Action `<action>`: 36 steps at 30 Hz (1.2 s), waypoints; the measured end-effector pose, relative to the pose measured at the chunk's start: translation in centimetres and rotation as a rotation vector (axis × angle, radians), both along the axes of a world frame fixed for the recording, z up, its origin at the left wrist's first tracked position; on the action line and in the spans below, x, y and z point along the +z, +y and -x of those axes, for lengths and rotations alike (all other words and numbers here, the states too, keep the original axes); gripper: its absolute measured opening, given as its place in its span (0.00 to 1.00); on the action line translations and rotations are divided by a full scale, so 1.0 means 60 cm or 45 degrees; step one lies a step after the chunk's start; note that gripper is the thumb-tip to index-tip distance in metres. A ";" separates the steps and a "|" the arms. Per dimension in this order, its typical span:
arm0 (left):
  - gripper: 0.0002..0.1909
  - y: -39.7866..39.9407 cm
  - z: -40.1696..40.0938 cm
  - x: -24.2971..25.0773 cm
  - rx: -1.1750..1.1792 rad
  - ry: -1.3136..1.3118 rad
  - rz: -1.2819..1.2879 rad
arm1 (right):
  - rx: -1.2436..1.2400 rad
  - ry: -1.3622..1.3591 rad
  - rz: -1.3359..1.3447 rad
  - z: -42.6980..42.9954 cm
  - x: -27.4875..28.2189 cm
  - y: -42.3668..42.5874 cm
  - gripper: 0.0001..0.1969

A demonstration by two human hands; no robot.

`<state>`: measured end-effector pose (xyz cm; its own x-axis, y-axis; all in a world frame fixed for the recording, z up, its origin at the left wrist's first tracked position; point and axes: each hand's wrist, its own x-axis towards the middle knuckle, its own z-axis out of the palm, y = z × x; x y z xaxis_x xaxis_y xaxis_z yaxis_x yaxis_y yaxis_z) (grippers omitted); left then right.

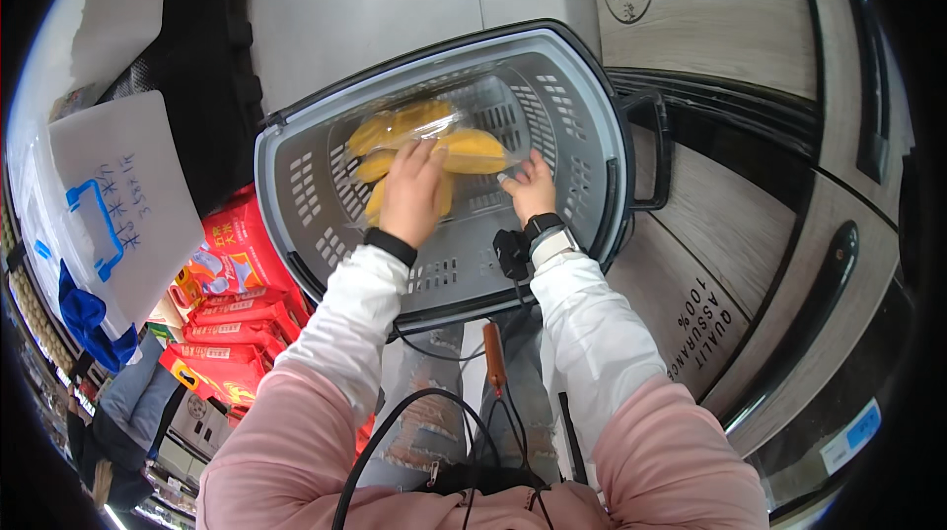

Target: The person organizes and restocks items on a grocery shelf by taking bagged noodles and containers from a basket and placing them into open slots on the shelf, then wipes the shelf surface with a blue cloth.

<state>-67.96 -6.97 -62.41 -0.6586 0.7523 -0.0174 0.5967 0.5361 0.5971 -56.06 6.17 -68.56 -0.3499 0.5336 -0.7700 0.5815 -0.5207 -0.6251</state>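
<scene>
A grey plastic shopping basket with a dark rim and slotted walls lies before me. Inside it are yellow oblong food pieces in clear plastic bags; their exact kind is unclear. My left hand, palm down, rests on the bagged food, covering part of it. Whether its fingers grip the plastic is hidden. My right hand is at the basket's right side, pinching the end of a clear bag between thumb and fingers. A black strap and a watch band circle my right wrist.
Red packaged bags and a white lidded tub with blue handles stand at left. Wood-patterned display panels rise at right. The basket's black handle juts right. Cables hang before my body. Another person is at lower left.
</scene>
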 end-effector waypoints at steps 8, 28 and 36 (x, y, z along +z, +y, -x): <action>0.25 0.071 -0.109 0.190 -0.169 0.444 0.207 | -0.284 0.653 0.893 -0.013 0.247 0.053 0.28; 0.18 0.232 -0.242 0.807 -0.748 1.615 -0.935 | -0.407 1.446 -0.182 -0.265 1.000 0.062 0.14; 0.17 0.332 -0.373 0.987 -1.028 1.904 -1.464 | -0.532 1.634 -0.586 -0.430 1.134 0.065 0.13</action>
<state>-45.56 12.93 -3.17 0.7083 0.0889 0.7003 0.6986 -0.2304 -0.6774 -30.25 10.06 -0.52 -0.4179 0.8808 0.2225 -0.6509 -0.1195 -0.7497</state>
